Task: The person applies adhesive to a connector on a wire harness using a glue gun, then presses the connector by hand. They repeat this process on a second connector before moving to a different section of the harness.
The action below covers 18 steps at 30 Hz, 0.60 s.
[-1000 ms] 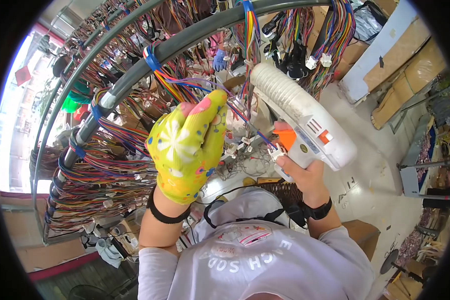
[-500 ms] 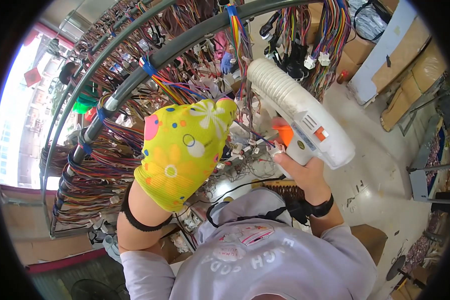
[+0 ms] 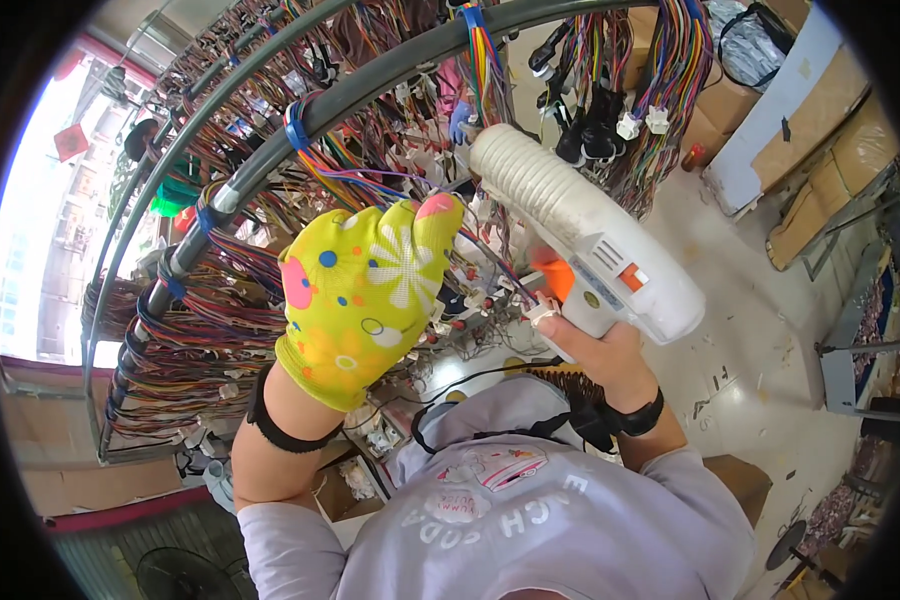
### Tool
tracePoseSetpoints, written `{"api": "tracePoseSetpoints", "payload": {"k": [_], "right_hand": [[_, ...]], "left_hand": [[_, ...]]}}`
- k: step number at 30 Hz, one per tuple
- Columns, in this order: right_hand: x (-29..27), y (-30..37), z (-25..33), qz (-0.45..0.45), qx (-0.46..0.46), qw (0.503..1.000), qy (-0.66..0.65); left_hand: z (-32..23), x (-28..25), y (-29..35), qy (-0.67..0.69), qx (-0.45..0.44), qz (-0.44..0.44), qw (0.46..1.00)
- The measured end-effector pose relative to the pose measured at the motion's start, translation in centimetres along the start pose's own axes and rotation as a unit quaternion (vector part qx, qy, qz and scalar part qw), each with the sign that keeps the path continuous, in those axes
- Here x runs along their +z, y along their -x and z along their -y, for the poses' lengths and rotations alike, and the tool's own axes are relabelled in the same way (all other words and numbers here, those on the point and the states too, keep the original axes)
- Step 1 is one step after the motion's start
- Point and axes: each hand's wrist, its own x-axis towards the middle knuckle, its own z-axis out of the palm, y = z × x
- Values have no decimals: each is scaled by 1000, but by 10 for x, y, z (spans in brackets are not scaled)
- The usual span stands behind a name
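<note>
My left hand, in a yellow glove with a flower pattern, is closed on a thin bundle of wires. The wires run from its thumb side toward a small white connector at the thumb of my right hand. That bare right hand is wrapped round the grip of a white hot glue gun with an orange trigger. The gun's ribbed front points up and left, close to the hanging wires. The fingers behind its grip are hidden, and its tip is hard to make out.
A curved metal rail crosses ahead, hung with many wire harnesses and blue ties. Black cable runs below my hands. Cardboard boxes stand at the far right, and a fan sits at the lower left.
The glue gun has shifted slightly left and down with my right hand. My gloved left hand has turned a little and drawn slightly left; both grips stay closed.
</note>
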Motion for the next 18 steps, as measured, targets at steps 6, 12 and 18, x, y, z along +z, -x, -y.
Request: {"api": "tracePoseSetpoints", "payload": {"k": [6,12,18], "right_hand": [[-1,-3,4,31,-26,999,25],[1,-1,6,17,-36,999,37],[3,1,7,16,-21,1000,10]], "left_hand": [[3,4,3,-11,-25,-24,999],[-2,7,0,10,-61,-57,996],[2,15,-1,28,-51,-112,992]]}}
